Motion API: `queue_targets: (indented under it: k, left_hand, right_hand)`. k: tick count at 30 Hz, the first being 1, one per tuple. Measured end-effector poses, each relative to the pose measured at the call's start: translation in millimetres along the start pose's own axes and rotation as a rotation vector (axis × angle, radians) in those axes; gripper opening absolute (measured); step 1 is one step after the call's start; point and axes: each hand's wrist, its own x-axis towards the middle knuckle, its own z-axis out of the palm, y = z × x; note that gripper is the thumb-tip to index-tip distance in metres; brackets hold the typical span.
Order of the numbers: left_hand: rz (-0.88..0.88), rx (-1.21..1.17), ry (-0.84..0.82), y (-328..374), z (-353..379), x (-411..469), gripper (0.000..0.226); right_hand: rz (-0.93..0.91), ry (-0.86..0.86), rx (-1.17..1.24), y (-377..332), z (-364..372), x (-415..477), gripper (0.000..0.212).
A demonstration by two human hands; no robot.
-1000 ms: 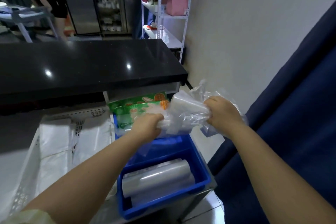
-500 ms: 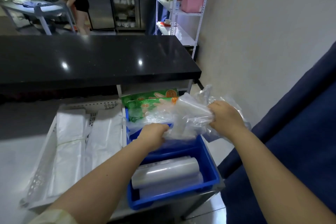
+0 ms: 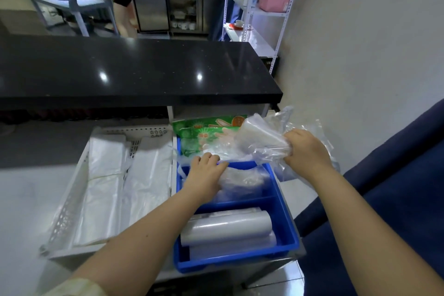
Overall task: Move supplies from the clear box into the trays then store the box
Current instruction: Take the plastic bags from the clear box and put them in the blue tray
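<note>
My right hand grips a bundle of clear plastic bags above the far right corner of the blue tray. My left hand is down in the blue tray's middle compartment, its fingers curled on a crumpled wad of clear plastic. Green glove packets fill the tray's far compartment. Rolls of clear film lie in the near one. The clear box is out of view.
A white perforated tray with folded white plastic bags sits left of the blue tray. A black countertop overhangs the far side. A blue fabric surface is at my right. A person stands by a cart far back.
My left hand let go of the shared bundle and dropped into the middle compartment with a wad of plastic. My right hand still holds the rest of the bundle at about the same height.
</note>
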Motion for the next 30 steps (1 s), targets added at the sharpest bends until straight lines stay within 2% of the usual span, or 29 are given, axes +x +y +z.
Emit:
queue_targets:
  k: [3, 7, 9, 11, 13, 17, 19, 21, 24, 26, 28, 30]
  left_hand:
    - [-0.075, -0.067, 0.131, -21.9, -18.9, -2.5, 0.065]
    - [-0.277, -0.168, 0.407, -69.3, -62.4, -12.1, 0.045]
    - [-0.367, -0.259, 0.52, -90.6, -75.6, -21.1, 0.036]
    - [-0.4, -0.349, 0.552, -101.6, -79.4, -30.2, 0.033]
    - [-0.322, -0.408, 0.46, -100.7, -75.8, -38.0, 0.034]
    - [-0.121, -0.543, 0.107, -75.3, -55.2, -45.9, 0.06]
    - [-0.098, -0.504, -0.024, -61.3, -41.2, -42.0, 0.067]
    - [-0.088, -0.396, -0.102, -51.3, -29.7, -35.1, 0.061]
    - [-0.08, -0.277, -0.15, -42.9, -20.0, -28.6, 0.047]
    - [-0.076, -0.249, -0.08, -40.8, -15.9, -27.0, 0.041]
    - [-0.071, -0.27, 0.024, -39.6, -13.5, -26.7, 0.042]
    - [-0.055, -0.318, -0.009, -37.4, -12.6, -27.4, 0.049]
  right_hand:
    - [-0.042, -0.008, 0.029, -16.5, 3.7, 8.8, 0.022]
    - [-0.166, -0.017, 0.048, -64.7, 26.3, 17.1, 0.021]
    - [-0.229, -0.101, 0.045, -92.3, 47.4, 15.8, 0.025]
    - [-0.268, -0.261, -0.004, -114.0, 69.5, 11.7, 0.023]
    - [-0.295, -0.407, -0.083, -122.6, 87.1, 6.2, 0.022]
    - [-0.286, -0.493, -0.08, -109.9, 98.9, 0.1, 0.023]
    - [-0.278, -0.542, -0.057, -103.0, 100.2, -0.4, 0.024]
    - [-0.268, -0.622, -0.039, -98.1, 101.9, -0.9, 0.024]
    - [-0.207, -0.777, -0.031, -95.4, 105.7, 6.4, 0.03]
    - [-0.186, -0.797, -0.067, -97.8, 110.5, 14.8, 0.037]
    - [-0.191, -0.764, -0.071, -102.0, 116.4, 17.1, 0.037]
    - [-0.187, -0.799, -0.014, -104.6, 123.8, 11.9, 0.04]
